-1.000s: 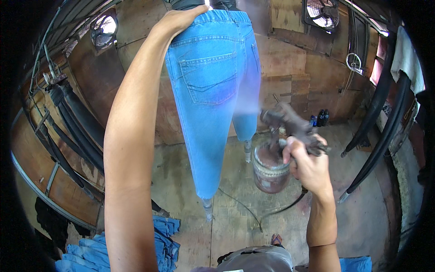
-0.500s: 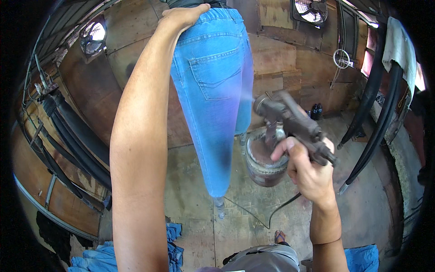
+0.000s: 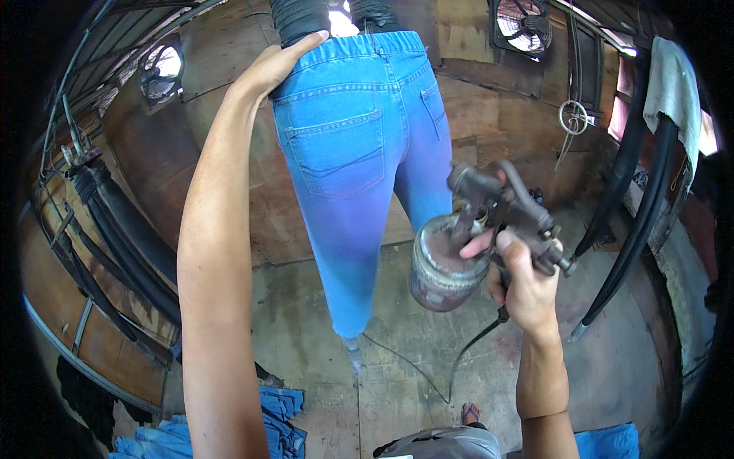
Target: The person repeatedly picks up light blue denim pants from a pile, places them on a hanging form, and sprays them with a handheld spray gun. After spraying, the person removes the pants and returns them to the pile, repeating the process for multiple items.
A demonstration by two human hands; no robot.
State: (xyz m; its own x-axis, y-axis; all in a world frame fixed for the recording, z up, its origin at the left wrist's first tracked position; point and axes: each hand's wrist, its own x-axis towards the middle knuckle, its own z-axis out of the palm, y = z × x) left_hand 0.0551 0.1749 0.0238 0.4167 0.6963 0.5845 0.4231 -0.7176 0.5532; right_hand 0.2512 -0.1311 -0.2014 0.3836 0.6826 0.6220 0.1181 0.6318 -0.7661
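Note:
A pair of blue jeans point(image 3: 344, 206) hangs upright with its back facing me, filled out on dark supports that rise from the waistband. Purple tints show below the back pocket and on the other leg. My left hand point(image 3: 281, 67) is closed on the waistband's left edge, its thumb along the top and its other fingers partly hidden. To the right, my right hand point(image 3: 527, 287) wraps round a dark metal spray gun point(image 3: 505, 200), with its nozzle pointing left at the right leg. Beneath the gun hangs its stained round paint cup point(image 3: 449, 268).
A thin hose point(image 3: 478, 336) runs from the gun down across the floor. Folded blue denim point(image 3: 283, 413) lies at lower left, more denim point(image 3: 608, 441) at lower right. Black padded tubes stand along both sides. Fans point(image 3: 524, 29) sit in the wooden walls.
The jeans have turned, so both back pockets and the rear seam now show. My left hand has shifted left and slightly down with the waistband. The spray gun has moved slightly right and down.

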